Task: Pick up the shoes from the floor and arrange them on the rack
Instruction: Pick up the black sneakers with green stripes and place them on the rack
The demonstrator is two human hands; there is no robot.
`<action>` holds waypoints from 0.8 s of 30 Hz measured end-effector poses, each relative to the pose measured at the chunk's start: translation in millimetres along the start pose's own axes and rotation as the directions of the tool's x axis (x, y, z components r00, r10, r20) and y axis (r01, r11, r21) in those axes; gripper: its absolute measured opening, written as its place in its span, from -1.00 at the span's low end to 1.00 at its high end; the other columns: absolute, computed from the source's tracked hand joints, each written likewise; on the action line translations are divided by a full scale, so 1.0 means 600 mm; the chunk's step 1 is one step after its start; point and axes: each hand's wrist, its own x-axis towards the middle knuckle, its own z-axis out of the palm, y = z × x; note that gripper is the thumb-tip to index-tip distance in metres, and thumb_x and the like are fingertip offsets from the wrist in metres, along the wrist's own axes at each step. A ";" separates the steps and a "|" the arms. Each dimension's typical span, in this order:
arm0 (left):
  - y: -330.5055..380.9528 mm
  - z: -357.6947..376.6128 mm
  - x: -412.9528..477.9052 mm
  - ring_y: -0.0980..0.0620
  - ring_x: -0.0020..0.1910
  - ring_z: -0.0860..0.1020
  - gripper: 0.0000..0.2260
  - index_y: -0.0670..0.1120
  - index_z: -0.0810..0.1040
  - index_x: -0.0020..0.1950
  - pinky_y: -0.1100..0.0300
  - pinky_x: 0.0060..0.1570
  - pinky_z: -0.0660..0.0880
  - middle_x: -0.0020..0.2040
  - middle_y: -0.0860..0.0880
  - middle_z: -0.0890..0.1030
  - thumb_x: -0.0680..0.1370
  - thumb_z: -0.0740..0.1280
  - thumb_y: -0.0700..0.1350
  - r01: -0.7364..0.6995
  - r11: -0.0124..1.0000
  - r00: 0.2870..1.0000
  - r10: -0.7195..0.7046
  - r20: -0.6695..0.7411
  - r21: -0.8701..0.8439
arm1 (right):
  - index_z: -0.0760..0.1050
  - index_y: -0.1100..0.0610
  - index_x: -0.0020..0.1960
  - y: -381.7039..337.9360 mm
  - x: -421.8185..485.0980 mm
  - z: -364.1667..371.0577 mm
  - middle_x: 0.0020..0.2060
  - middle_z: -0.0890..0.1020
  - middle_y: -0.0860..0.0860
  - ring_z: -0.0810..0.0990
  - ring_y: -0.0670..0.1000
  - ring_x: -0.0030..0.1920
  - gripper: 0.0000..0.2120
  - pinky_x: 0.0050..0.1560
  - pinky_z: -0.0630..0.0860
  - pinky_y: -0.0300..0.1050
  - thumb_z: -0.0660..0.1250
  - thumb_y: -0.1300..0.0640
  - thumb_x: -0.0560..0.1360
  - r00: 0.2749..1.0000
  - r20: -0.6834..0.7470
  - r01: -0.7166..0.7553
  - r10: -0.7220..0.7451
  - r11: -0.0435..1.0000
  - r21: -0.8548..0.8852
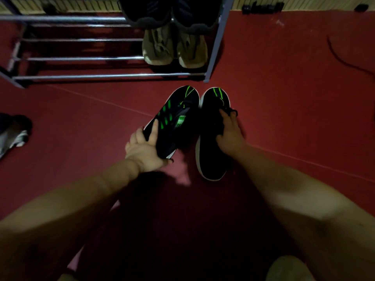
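Observation:
Two black sneakers with green stripes and white soles lie side by side on the red floor just in front of the rack. My left hand (145, 151) grips the heel end of the left sneaker (176, 118), which is tilted onto its side. My right hand (230, 132) holds the right sneaker (213, 159) at its opening, fingers curled over the laces. The metal shoe rack (97, 76) stands beyond them, with a beige pair (174, 47) on its lower tier and a dark pair (172, 13) above, both at the right end.
Another shoe, dark with a white part (14, 134), lies on the floor at the far left. A dark cord (345, 59) curls on the floor at the right. Small dark objects (261, 7) sit by the far wall.

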 end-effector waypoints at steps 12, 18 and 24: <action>-0.010 -0.021 -0.001 -0.20 0.38 0.15 -0.01 0.24 -0.28 0.49 -0.06 0.33 0.22 0.44 -0.18 0.10 0.34 0.39 0.29 -0.051 0.985 0.988 0.026 -0.152 -0.166 | -0.26 -0.14 0.52 -0.023 -0.092 0.088 0.47 -0.40 0.15 -0.06 0.33 0.47 -0.05 0.42 0.04 0.21 0.31 -0.29 0.41 0.953 0.029 -0.286 0.302 0.926 -0.248; -0.050 -0.063 -0.013 -0.18 0.39 0.16 0.00 0.30 -0.19 0.49 0.00 0.40 0.15 0.37 -0.12 0.22 0.34 0.50 0.08 -0.068 0.871 0.993 0.012 -0.116 -0.486 | -0.10 -0.14 0.53 -0.028 -0.111 0.072 0.52 -0.22 0.06 0.07 0.28 0.45 -0.15 0.41 0.13 0.20 0.35 -0.15 0.44 0.974 -0.087 -0.209 0.207 0.978 -0.013; -0.112 -0.063 -0.071 -0.11 0.42 0.20 -0.02 0.27 -0.02 0.51 0.02 0.41 0.14 0.38 -0.08 0.21 0.24 0.50 0.09 -0.019 0.688 0.995 -0.058 -0.081 -0.725 | -0.01 -0.08 0.53 -0.044 -0.147 0.060 0.51 -0.08 0.07 0.11 0.19 0.47 -0.14 0.43 0.16 0.11 0.43 -0.06 0.40 0.994 -0.102 -0.011 0.029 0.985 0.174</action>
